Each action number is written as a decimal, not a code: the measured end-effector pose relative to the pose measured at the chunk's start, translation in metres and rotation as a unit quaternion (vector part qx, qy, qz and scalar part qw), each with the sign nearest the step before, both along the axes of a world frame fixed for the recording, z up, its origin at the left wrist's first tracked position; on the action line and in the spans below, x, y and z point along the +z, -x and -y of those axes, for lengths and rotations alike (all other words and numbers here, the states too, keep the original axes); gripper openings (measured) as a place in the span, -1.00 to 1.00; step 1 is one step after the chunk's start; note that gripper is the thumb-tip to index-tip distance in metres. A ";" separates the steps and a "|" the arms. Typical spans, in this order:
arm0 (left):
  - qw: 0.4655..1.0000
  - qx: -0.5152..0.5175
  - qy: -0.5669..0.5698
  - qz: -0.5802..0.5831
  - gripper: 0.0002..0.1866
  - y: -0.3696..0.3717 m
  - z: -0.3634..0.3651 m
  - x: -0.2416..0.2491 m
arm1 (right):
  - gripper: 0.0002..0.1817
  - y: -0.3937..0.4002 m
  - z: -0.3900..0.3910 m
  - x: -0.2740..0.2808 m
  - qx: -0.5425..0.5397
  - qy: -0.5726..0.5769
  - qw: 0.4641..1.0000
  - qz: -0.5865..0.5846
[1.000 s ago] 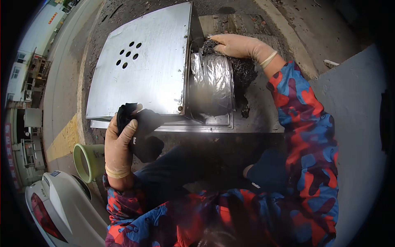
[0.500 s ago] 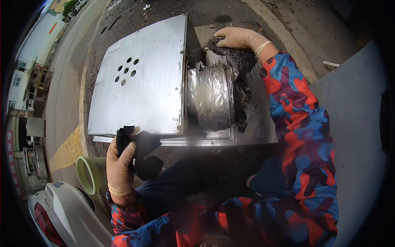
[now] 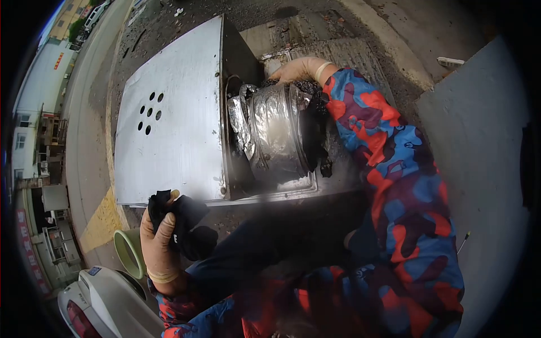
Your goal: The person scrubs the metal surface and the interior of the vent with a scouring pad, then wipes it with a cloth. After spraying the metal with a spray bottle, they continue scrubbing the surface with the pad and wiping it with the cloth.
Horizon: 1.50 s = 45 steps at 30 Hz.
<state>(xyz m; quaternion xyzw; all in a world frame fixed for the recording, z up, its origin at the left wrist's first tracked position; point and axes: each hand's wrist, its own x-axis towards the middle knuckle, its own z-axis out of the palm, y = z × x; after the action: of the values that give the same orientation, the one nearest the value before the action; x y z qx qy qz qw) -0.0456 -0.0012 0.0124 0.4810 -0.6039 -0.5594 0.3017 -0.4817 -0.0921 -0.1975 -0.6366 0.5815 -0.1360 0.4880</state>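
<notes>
My left hand (image 3: 159, 242), in a tan rubber glove, grips a bunched black cloth (image 3: 189, 225) by the near corner of a metal box (image 3: 174, 124) with several round holes. My right hand (image 3: 301, 69), gloved alike, reaches over the far side of a shiny foil-like cylinder (image 3: 276, 129) joined to the box. Its fingertips are hidden behind the cylinder, so what they hold does not show. Dark, rough, greasy-looking matter (image 3: 310, 89) lies just below this hand and runs down the cylinder's right end.
A pale green bucket (image 3: 129, 253) and a white vehicle (image 3: 112, 298) stand at lower left. A grey panel (image 3: 479, 129) slopes along the right. Beneath the box and cylinder is a dirty flat sheet (image 3: 344, 169). A road (image 3: 84, 129) runs along the left.
My right hand has moved left and down, closer to the cylinder, and its fingers have gone out of sight. My left hand keeps the black cloth. The view has shifted slightly.
</notes>
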 end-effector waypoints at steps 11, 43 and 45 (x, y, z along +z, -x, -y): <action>1.000 -0.019 -0.006 -0.019 -0.61 -0.007 0.002 0.000 | -0.66 0.032 -0.063 -0.010 -0.089 0.050 0.992 -0.080; 0.999 -0.021 -0.003 0.034 -0.62 -0.003 0.004 -0.011 | -0.77 -0.030 -0.176 -0.029 -0.124 0.314 0.886 -0.319; 1.000 -0.015 -0.007 0.021 -0.58 -0.002 0.003 -0.013 | -0.76 -0.010 -0.137 -0.032 -0.164 0.312 0.874 -0.333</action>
<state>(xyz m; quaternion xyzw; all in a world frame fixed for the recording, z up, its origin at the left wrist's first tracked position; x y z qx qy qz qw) -0.0437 -0.0041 -0.0002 0.4856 -0.6135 -0.5577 0.2770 -0.4722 0.0454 -0.2299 -0.6589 0.7330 -0.1686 0.0119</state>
